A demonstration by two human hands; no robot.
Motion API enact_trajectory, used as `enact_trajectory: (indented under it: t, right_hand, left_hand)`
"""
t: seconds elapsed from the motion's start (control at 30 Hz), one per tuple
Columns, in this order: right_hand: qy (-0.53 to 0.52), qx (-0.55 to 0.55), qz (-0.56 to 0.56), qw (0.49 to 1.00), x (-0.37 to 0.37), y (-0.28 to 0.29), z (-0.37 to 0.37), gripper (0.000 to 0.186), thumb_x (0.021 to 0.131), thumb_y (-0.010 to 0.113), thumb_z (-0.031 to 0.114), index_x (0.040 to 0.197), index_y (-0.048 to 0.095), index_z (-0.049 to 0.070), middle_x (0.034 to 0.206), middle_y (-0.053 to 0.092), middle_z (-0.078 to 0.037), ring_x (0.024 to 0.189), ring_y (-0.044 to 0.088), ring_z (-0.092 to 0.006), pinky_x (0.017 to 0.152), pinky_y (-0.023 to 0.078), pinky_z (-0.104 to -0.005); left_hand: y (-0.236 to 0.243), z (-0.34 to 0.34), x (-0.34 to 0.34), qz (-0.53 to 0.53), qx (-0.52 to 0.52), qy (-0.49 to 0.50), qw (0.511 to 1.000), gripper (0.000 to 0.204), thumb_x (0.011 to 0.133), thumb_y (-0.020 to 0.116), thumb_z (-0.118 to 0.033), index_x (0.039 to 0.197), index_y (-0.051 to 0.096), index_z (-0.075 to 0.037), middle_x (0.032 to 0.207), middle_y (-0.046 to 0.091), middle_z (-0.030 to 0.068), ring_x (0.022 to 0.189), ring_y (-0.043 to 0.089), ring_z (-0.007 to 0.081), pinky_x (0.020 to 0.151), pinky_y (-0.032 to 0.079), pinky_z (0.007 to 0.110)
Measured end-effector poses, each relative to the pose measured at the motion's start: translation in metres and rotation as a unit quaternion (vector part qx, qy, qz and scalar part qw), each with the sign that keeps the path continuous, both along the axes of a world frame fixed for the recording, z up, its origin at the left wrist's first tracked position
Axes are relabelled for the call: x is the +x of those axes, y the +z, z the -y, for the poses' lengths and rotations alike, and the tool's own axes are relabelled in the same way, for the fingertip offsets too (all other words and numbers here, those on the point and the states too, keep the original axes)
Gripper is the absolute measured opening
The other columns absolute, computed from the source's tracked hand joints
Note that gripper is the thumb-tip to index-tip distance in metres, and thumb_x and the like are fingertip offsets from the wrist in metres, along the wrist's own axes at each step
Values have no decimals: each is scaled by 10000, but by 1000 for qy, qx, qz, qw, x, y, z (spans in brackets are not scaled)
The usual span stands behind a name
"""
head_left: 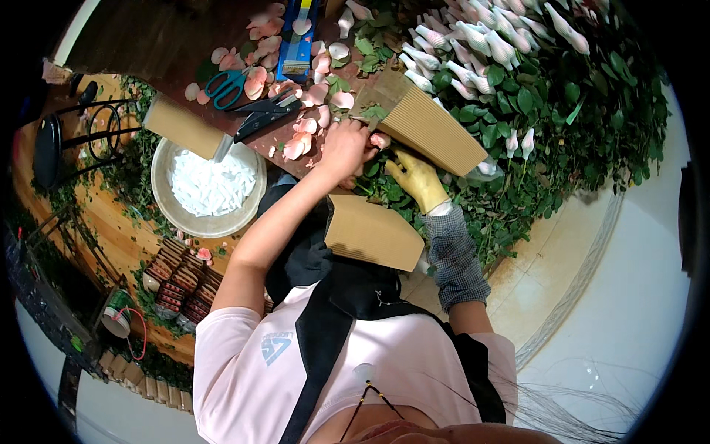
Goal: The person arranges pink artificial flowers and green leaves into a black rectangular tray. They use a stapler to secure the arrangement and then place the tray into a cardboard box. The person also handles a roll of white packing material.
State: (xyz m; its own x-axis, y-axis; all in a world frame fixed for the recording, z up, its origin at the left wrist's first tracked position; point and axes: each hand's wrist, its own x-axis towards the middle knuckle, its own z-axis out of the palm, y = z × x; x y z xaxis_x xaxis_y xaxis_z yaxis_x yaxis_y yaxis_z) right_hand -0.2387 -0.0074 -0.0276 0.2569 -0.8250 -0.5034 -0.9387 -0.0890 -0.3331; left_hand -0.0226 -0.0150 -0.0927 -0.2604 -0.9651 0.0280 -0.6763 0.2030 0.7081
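My bare left hand [345, 152] is at the table's near edge, its fingers curled in against a small pink rose [380, 140]. Just right of the bloom, my right hand [416, 180] wears a yellow glove, its fingers bent among green leaves; what they grip is hidden. A checked sleeve [455, 255] covers the right forearm. Beyond the hands, a ribbed cardboard piece [433, 122] slants across the foliage. A smooth cardboard piece [373, 233] lies nearer, by my lap. Loose pink petals [298, 144] surround the left hand.
Black-handled shears [268, 115], teal scissors [225, 87] and a blue tool [299, 44] lie on the dark red table [177, 59]. Left of it stands a bowl [159, 194] of white pieces. Sleeved roses [473, 44] are heaped at far right. A stool [50, 148] stands left.
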Motion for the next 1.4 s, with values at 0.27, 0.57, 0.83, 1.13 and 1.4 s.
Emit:
enact_trajectory:
  t: [0.27,0.57,0.83,1.13,1.4]
  right_hand:
    - [-114,119,89,982,-2,14,-1,503,1014,610,368,1399,553,49,1195,681,-156,1037,671,-259,879,525,-372]
    - [63,-112,-60,990,28,13,-11,293,919,695,314,1018,639,45,803,694,-134,715,678,-319,640,535,-438]
    - [78,-209,-65,973,33,-5,-17,192,868,720,254,853,632,83,703,652,-99,648,648,-312,605,517,-425]
    - [46,-224,-19,973,40,8,-18,158,847,750,196,817,650,77,677,632,-111,631,637,-305,589,497,-419]
    - [70,-307,-51,948,45,5,-19,173,820,774,221,801,657,94,644,630,-83,589,619,-284,584,494,-399]
  left_hand:
    - [-13,-7,13,-165,11,-15,986,381,725,825,-269,1041,719,-84,952,659,74,978,609,282,848,428,412]
    - [-7,-10,16,-212,39,-12,977,441,782,800,-241,1137,615,-54,924,633,140,949,603,338,822,446,448]
    - [5,-26,14,-257,90,10,962,575,793,809,-195,1243,516,13,1028,623,184,1009,593,388,863,483,465]
    - [9,-33,24,-255,146,26,956,223,815,792,-174,961,747,-12,966,651,135,963,626,321,832,508,407]
    - [19,-31,22,-285,247,36,926,267,826,813,-286,943,793,-47,767,695,122,670,651,249,670,525,386]
